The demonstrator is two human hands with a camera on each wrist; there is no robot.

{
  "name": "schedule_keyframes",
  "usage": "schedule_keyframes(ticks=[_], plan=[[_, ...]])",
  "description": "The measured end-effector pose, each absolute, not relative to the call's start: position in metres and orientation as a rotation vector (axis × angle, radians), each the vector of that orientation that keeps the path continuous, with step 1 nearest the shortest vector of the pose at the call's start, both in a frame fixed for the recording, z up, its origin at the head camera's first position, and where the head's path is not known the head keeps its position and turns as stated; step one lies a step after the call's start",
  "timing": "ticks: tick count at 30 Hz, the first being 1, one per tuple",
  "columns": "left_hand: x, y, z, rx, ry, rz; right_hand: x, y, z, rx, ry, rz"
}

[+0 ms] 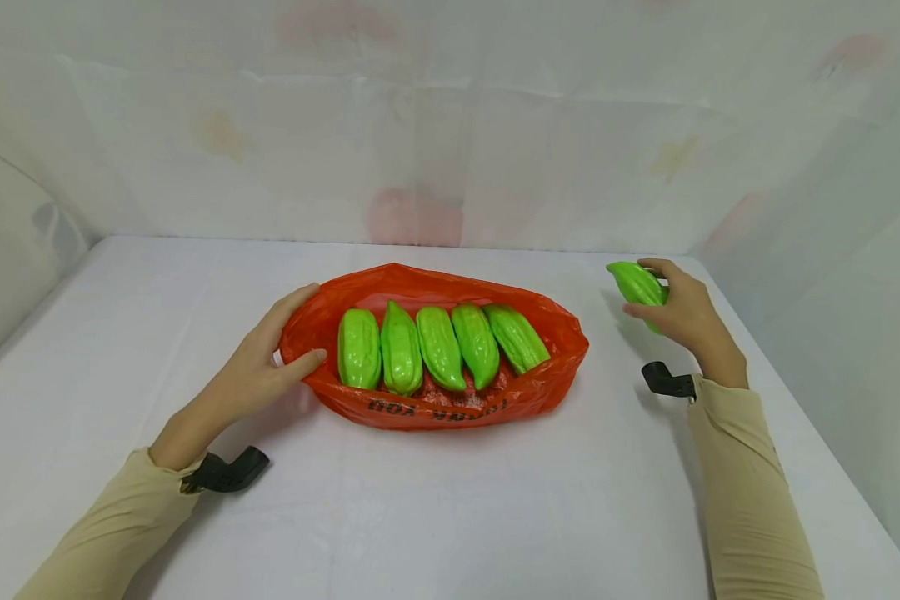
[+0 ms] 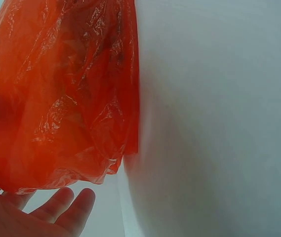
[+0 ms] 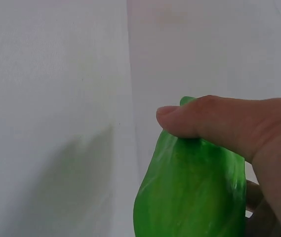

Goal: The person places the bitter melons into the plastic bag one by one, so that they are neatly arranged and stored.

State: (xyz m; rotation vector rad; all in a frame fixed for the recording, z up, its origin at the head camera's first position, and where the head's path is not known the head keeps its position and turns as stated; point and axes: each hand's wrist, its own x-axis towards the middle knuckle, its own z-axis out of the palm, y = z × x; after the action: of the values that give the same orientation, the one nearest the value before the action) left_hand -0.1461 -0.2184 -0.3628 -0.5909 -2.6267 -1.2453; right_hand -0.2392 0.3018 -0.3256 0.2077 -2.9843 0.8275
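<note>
Gourd (image 1: 637, 285), green and ribbed, is off the worktop (image 1: 450, 500) near its far right corner, gripped in the right hand (image 1: 682, 317) with thumb and fingers curled round it. Five more gourds (image 1: 438, 346) lie side by side in the orange bag (image 1: 435, 408), which sits mid-worktop with its mouth spread open. Left hand (image 1: 258, 367) rests at the bag's left end, fingers mostly straight along the plastic and thumb against the rim; it looks to be propping the mouth open, not pinching it.

Step in hand, as a judgement: loading the sixth gourd, at the carry stage, well apart from the bag. Next move calls for a leftward carry across the worktop, lining the gourd up with the row and setting it in the gap at the bag's right end, past the rightmost gourd (image 1: 517, 337). Left hand needs to keep the rim from collapsing.

View differences:
- Head view gives the whole layout: both hands, bag, row of five, open slot on the right.
- Left wrist view shows only crinkled bag wall (image 2: 61, 98) and relaxed fingertips (image 2: 76, 207) beneath it; no gourds visible, but it confirms the fingers aren't clenched.
- Right wrist view shows the thumb (image 3: 204, 118) pressed over the gourd's top (image 3: 189, 197), grip detail the head view can't resolve; bag is out of frame.
</note>
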Motion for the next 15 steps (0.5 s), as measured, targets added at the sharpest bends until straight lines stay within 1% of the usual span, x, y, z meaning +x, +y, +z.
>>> schedule_keyframes(ticks=[15], plan=[[-0.146, -0.218, -0.361, -0.596, -2.628, -1.262, -0.233, 0.285, -0.314, 0.316, -2.965, 0.831]])
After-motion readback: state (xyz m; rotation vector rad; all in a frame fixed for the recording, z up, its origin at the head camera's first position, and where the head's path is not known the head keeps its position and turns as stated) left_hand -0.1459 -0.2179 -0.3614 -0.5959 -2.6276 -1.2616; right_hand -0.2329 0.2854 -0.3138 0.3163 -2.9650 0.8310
